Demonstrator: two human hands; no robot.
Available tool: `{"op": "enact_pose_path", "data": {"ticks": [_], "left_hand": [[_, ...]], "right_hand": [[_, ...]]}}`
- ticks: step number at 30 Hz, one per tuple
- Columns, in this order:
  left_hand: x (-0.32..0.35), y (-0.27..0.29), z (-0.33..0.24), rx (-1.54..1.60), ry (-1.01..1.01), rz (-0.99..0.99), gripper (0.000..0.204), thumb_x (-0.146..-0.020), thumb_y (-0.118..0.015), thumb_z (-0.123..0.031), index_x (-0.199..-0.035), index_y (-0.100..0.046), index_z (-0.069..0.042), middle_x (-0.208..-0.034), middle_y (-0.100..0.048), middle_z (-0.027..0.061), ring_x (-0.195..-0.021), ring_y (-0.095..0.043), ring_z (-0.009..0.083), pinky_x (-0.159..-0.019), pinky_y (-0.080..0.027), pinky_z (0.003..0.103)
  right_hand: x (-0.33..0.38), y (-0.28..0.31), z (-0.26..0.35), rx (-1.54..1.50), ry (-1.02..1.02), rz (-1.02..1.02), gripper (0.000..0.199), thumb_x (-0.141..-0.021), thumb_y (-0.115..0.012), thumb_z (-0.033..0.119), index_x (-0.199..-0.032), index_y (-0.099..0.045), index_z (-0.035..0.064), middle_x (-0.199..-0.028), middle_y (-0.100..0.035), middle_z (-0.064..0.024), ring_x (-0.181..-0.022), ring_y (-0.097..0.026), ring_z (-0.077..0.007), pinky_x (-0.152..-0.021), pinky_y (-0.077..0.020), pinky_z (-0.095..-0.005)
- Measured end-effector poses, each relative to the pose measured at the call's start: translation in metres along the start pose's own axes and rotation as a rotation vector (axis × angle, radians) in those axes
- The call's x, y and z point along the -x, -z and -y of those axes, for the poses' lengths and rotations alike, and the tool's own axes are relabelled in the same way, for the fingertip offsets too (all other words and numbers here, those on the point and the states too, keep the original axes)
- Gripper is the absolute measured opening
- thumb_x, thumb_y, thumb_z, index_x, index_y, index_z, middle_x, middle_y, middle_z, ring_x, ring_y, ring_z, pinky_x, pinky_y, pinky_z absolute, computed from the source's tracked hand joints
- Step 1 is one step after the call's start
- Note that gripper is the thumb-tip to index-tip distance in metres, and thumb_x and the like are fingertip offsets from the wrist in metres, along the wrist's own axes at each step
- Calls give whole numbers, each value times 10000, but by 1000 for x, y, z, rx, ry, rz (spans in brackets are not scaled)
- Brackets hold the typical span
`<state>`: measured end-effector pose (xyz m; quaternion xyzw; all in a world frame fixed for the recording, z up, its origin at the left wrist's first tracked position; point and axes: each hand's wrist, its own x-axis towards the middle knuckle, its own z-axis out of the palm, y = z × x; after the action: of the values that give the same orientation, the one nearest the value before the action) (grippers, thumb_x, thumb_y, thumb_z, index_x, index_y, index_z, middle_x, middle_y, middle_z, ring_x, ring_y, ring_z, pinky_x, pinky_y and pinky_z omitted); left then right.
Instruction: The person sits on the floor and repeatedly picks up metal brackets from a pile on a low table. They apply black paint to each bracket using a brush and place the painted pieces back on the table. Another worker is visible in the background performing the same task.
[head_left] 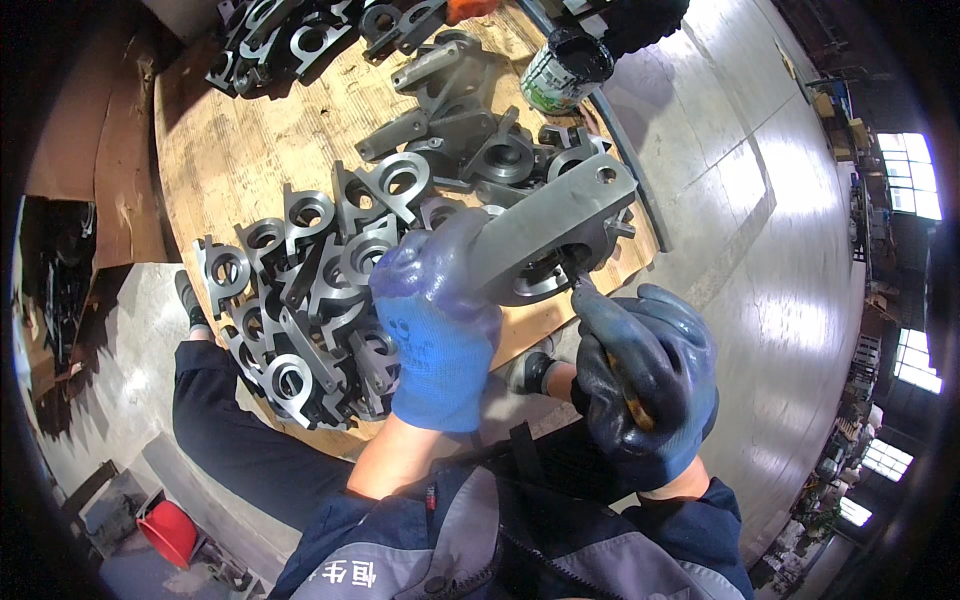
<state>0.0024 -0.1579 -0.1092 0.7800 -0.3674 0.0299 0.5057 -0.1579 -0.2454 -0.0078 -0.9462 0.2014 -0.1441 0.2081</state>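
Observation:
My left hand, in a blue glove with a dark coated palm, grips a grey metal bracket. The bracket's long flat arm points up and to the right, with a small hole near its end. Underneath the arm is a round ring, partly hidden. My right hand, in a dark-coated blue glove, is closed around a slim brush-like tool with a yellow-brown handle. The tool's dark tip meets the underside of the bracket by the ring; the fingers hide most of its length.
Many similar brackets lie crowded on the wooden board, with another pile at the far edge. A black-smeared can stands at the far right. A red container is at the lower left.

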Motion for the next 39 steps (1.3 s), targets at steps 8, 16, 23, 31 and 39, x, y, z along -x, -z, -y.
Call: {"op": "enact_pose_path", "data": {"ticks": [8, 16, 23, 31, 39], "left_hand": [[2, 1, 5, 31, 29, 0, 493, -577, -655, -22, -1062, -634, -107, -797, -610, 134, -721, -608, 333, -657, -462, 411], [12, -6, 22, -138, 208, 78, 317, -718, -688, -54, -1034, -665, -51, -929, -687, 144, -843, -665, 304, -760, -519, 381], [34, -22, 151, 227, 645, 141, 302, -862, -565, 5, -1161, -580, 39, -1009, -696, 122, -863, -665, 209, -788, -529, 318], [-68, 83, 213, -340, 690, 138, 346, -748, -722, -248, -1003, -678, -19, -945, -678, 254, -910, -674, 377, -778, -525, 408], [-117, 77, 295, -609, 738, 761, 362, -726, -666, -296, -935, -697, -2, -911, -688, 232, -808, -661, 360, -754, -534, 387]], "right_hand": [[-5, -1, -6, -49, 28, 113, 470, -664, -746, 202, -1121, -688, 110, -1028, -679, -116, -985, -639, -296, -951, -465, -439], [-11, 6, 1, -199, 12, 63, 381, -751, -692, 263, -1082, -701, 73, -912, -714, -91, -884, -667, -284, -889, -485, -417], [-9, 7, 20, -578, -347, -421, 287, -881, -648, 209, -1048, -685, -21, -981, -695, -164, -811, -688, -239, -769, -543, -355], [-22, 9, 19, -626, -401, -473, 304, -911, -629, 171, -1117, -659, -51, -967, -690, -178, -810, -673, -230, -815, -503, -337], [-35, -3, 3, -636, -408, -424, 299, -929, -615, 184, -1125, -656, -38, -971, -687, -174, -812, -673, -222, -791, -515, -333]]}}
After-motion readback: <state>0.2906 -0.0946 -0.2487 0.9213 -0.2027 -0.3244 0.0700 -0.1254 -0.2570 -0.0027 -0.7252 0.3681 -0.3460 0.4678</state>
